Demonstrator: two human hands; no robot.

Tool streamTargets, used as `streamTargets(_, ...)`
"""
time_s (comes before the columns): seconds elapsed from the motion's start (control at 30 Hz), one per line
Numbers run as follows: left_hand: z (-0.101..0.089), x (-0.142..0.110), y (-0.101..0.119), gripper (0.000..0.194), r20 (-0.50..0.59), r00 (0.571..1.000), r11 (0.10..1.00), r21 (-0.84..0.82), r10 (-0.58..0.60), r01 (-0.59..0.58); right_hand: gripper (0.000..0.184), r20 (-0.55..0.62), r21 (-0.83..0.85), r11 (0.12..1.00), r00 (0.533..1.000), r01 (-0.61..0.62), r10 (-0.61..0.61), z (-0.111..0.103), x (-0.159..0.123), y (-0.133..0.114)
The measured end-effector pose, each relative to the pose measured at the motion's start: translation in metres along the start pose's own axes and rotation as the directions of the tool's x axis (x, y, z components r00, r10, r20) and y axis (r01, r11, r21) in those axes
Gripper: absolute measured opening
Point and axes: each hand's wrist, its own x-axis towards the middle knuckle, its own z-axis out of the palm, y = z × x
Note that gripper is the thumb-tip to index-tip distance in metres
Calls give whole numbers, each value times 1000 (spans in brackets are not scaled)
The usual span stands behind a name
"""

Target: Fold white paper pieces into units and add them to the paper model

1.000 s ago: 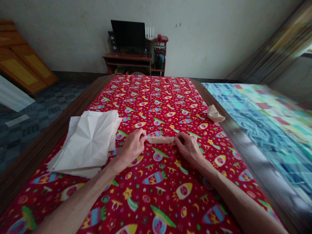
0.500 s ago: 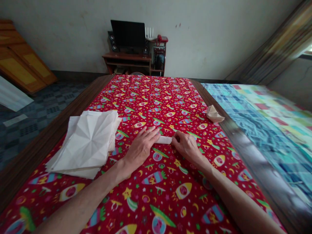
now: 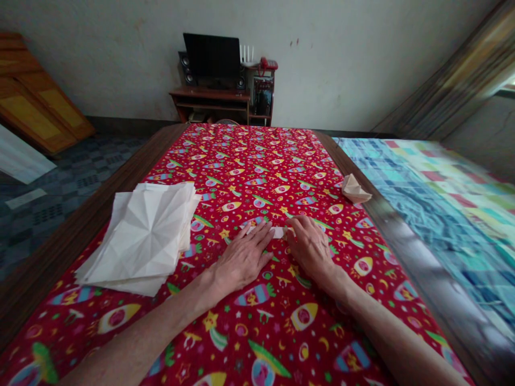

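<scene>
A narrow folded strip of white paper lies across the red patterned tablecloth in front of me. My left hand rests flat over its left part, fingers stretched out and slightly apart, with the strip's end showing past the fingertips. At the other end, my right hand has its fingers curled and pressed round the paper; the fingers cover that end. Left of my hands sits a stack of creased white paper sheets, the top one marked with radiating folds. A small folded paper piece stands near the table's right edge.
The tablecloth covers a table with a dark wooden border. Along the right side is a bed with a checked cover. A desk with a monitor and a red telephone stands by the far wall.
My left hand has slid right along the strip and lies flatter. My right hand has shifted slightly, its fingers now further over the strip's right end. The stack stays put.
</scene>
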Motion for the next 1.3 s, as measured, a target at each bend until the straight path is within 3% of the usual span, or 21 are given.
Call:
streamTargets(0.13, 2, 0, 1, 47, 17, 1000, 1000, -19, 8, -8, 42, 61, 63, 951, 950, 303, -306, 2, -17, -14)
streamTargets(0.37, 1, -4, -4, 49, -12, 1000, 1000, 4, 10, -10, 68, 195, 135, 917, 897, 376, -397, 9, -29, -10)
streamTargets(0.53, -7, -16, -9, 46, -13, 999, 997, 53, -47, 47, 61, 224, 123, 920, 893, 373, -392, 7, -28, -3)
streamTargets(0.9, -20, -35, -27, 41, -24, 998, 995, 79, -52, 54, 43, 162, 87, 959, 946, 269, -280, -3, -38, 9)
streamTargets(1.13, -17, -12, -29, 26, -247, 962, 993, -69, -115, 101, 29, -16, 166, 950, 964, 265, -266, 1, -25, 10)
streamTargets(1.3, -17, 6, -38, 18, -223, 964, 983, -146, -144, 113, 21, -1, 189, 945, 963, 266, -271, -4, 0, 8)
